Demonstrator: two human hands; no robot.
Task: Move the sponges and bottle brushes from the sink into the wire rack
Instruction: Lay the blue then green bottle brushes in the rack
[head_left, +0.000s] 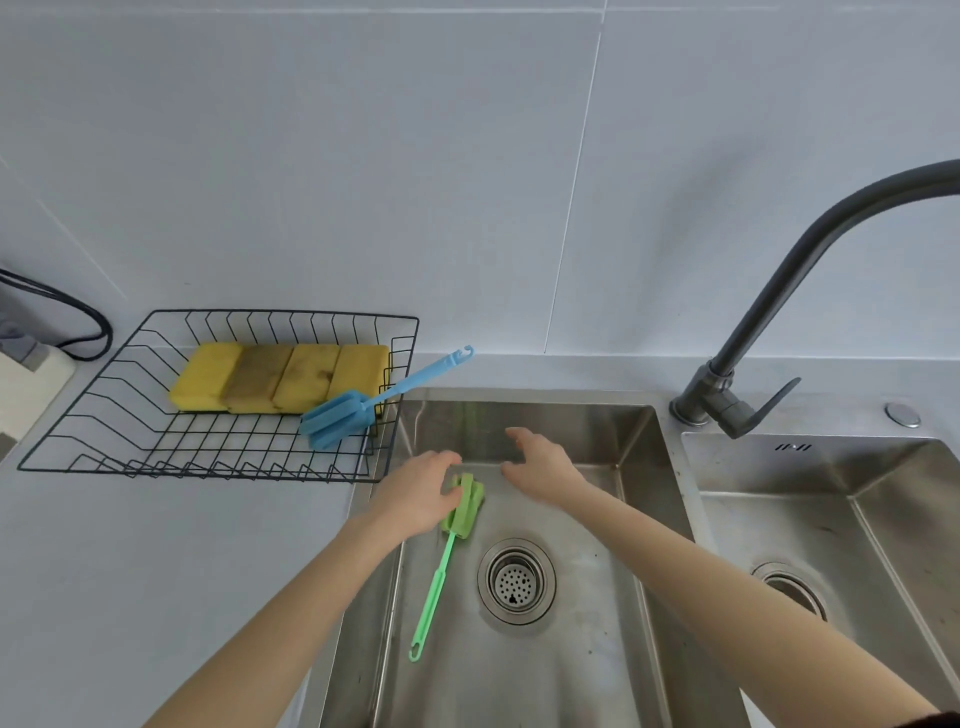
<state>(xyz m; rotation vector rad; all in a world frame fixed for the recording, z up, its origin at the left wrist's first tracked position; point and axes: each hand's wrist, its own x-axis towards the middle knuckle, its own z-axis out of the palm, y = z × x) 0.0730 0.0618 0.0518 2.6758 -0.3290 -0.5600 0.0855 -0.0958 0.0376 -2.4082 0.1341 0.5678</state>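
Observation:
A green bottle brush (441, 561) lies in the steel sink (571, 649), its foam head at the far left and its handle pointing toward me. My left hand (421, 493) rests on the foam head, fingers curled around it. My right hand (540, 465) hovers open above the sink's far side, holding nothing. The black wire rack (93, 415) stands on the counter to the left. Several yellow sponges (280, 376) lie in a row at its back. A blue bottle brush (363, 402) leans in the rack with its handle sticking out over the right rim.
A dark faucet (779, 322) arches over the divider at the right. A second basin (841, 545) lies beyond it. The drain strainer (517, 579) sits mid-sink. A power strip with black cables (31, 369) lies at the far left against the tiled wall.

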